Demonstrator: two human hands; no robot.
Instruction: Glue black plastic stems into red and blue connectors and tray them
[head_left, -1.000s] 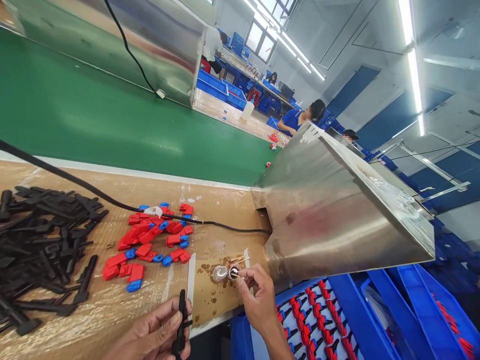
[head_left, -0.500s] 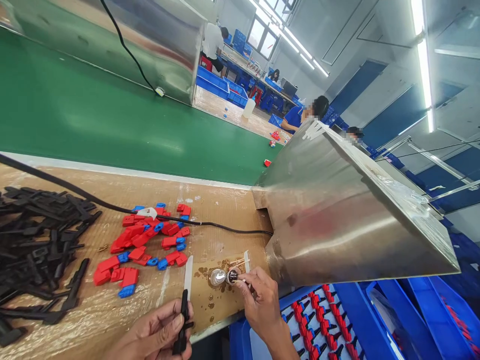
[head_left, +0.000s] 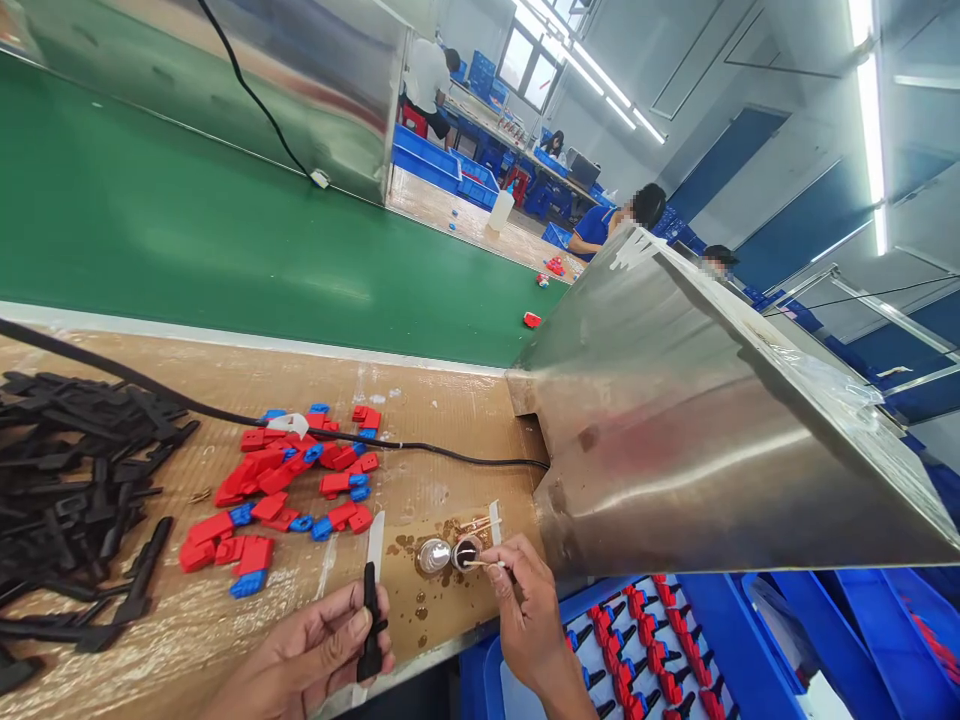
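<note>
My left hand [head_left: 334,640] grips a black plastic part [head_left: 370,625] upright between thumb and fingers, above the front edge of the cardboard-covered bench. Between the fingertips of my right hand [head_left: 529,605] is a thin cotton swab [head_left: 480,564], its far end at the rim of a small round pot [head_left: 466,553] with dark liquid inside. Touching that pot on its left is a clear round lid or dish [head_left: 434,556]. Several thin wooden sticks [head_left: 477,524] lie just behind the pot. Brown drops spot the bench around them.
Red and blue toy parts [head_left: 274,480] lie mid-bench, with a heap of black parts [head_left: 75,470] at left. A black cable [head_left: 442,455] crosses to a metal housing [head_left: 675,440]. Finished-looking pieces fill a blue tray [head_left: 491,660] below right. Behind runs a green belt [head_left: 225,230].
My right hand has drawn the swab slightly back from the pot, and more of it shows. My left hand has turned the black part a little. The view has shifted slightly.
</note>
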